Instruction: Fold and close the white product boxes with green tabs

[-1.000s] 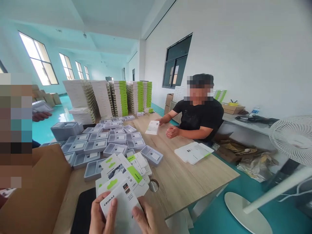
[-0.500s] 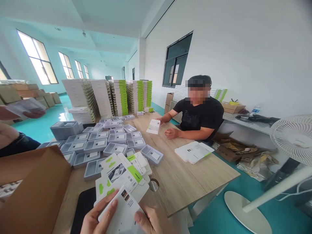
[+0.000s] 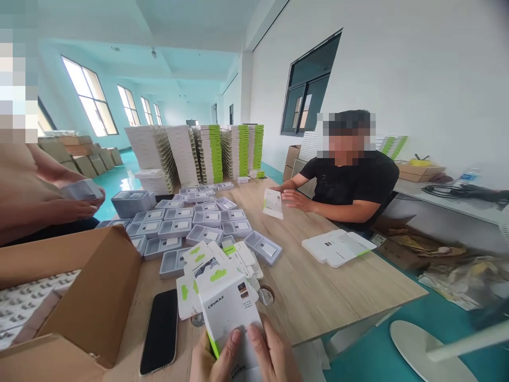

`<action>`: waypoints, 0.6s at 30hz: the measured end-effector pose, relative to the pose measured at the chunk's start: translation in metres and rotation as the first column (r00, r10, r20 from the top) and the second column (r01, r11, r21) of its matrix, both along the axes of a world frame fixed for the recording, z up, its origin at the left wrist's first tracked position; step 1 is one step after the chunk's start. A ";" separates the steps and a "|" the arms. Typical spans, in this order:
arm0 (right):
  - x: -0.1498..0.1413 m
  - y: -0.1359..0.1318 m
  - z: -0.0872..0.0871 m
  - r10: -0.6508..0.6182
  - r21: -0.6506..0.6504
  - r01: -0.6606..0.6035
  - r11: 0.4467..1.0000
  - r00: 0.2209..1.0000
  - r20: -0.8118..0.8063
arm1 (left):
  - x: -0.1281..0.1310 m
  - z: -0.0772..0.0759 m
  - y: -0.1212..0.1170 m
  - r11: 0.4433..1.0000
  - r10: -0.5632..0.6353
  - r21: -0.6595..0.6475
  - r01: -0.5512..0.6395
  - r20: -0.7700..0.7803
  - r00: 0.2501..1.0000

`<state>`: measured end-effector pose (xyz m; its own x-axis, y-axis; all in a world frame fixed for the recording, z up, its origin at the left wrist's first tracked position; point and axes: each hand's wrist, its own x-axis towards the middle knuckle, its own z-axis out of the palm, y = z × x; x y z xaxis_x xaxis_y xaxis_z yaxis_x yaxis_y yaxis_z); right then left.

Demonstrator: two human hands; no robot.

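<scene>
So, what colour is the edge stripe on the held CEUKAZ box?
Lime green on the white box, best in the head view.

Blk phone (image 3: 159, 331) on tabletop (image 3: 338, 302) at 10, cardbd box (image 3: 91, 297) at 9, gray trays (image 3: 178, 228) at 11, seated person in blk tee (image 3: 350, 180) at 1.

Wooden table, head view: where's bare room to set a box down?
Widest bare patch of the table lies right of the printed cards, below the white sleeves. Crowded: the grey trays at left, out to the cardboard box and phone.
</scene>
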<state>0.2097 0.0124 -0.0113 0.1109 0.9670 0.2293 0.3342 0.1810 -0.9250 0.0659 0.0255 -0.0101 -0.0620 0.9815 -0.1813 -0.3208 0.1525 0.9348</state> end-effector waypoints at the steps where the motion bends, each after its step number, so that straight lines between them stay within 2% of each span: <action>1: -0.002 -0.001 0.001 -0.005 -0.025 0.005 1.000 0.999 -0.035 | -0.002 0.003 0.002 1.000 0.001 -0.023 0.000 0.028 1.000; 5: -0.007 -0.003 0.005 0.029 -0.164 -0.062 0.984 0.979 -0.200 | -0.012 0.004 0.007 0.984 -0.073 -0.150 0.095 0.148 0.986; 7: -0.007 -0.003 0.004 0.026 -0.202 -0.082 0.976 0.964 -0.264 | -0.017 0.000 0.006 0.972 -0.152 -0.142 0.187 0.229 0.962; 9: -0.005 -0.003 0.003 -0.030 -0.232 -0.040 0.972 0.957 -0.290 | -0.020 -0.003 0.004 0.958 -0.237 -0.090 0.273 0.295 0.926; 12: 0.003 -0.002 0.004 -0.072 -0.273 0.002 0.962 0.967 -0.245 | -0.025 -0.002 0.003 0.933 -0.313 -0.092 0.348 0.267 0.911; 15: 0.014 -0.001 0.004 0.007 -0.298 -0.050 0.953 0.990 -0.142 | -0.033 0.001 0.006 0.933 -0.285 -0.163 0.322 0.216 0.934; 18: 0.026 0.006 -0.001 0.051 -0.290 -0.057 0.955 0.998 -0.028 | -0.043 0.001 0.010 0.954 -0.174 -0.202 0.221 0.228 0.958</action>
